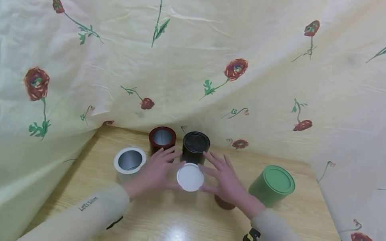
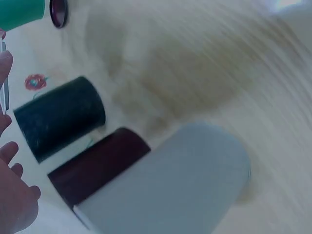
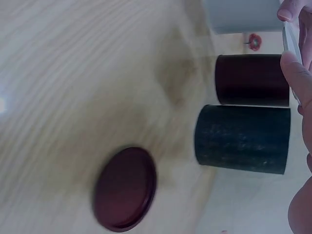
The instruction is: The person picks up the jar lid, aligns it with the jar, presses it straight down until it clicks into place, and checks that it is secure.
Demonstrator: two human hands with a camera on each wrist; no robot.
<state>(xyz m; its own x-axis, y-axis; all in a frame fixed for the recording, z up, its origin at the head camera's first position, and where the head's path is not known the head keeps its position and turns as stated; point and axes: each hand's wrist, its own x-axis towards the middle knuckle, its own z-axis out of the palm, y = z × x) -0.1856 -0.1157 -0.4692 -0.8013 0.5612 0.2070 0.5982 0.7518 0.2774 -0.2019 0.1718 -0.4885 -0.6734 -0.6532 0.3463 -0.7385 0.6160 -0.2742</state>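
A round white lid [image 1: 190, 177] is raised over the table, between my two hands. My left hand [image 1: 152, 173] pinches its left edge, and my right hand [image 1: 230, 183] pinches the opposite edge. Seen edge-on in the right wrist view, the lid [image 3: 291, 39] has a thumb and fingertip along it. Left of my left hand stands the uncovered white can [image 1: 120, 170]. Just beyond the hands are an uncovered dark red can [image 1: 156, 146] and a black can [image 1: 196, 143] with its lid on. A dark red lid [image 1: 225, 204] lies flat on the table, partly hidden by my right hand.
A green can [image 1: 267, 188] topped with a green lid stands to the right of my right forearm. The wooden table [image 1: 151, 228] ends against a hanging flowered cloth [image 1: 191, 76] at the back and sides. The red and black cans stand close together near that cloth.
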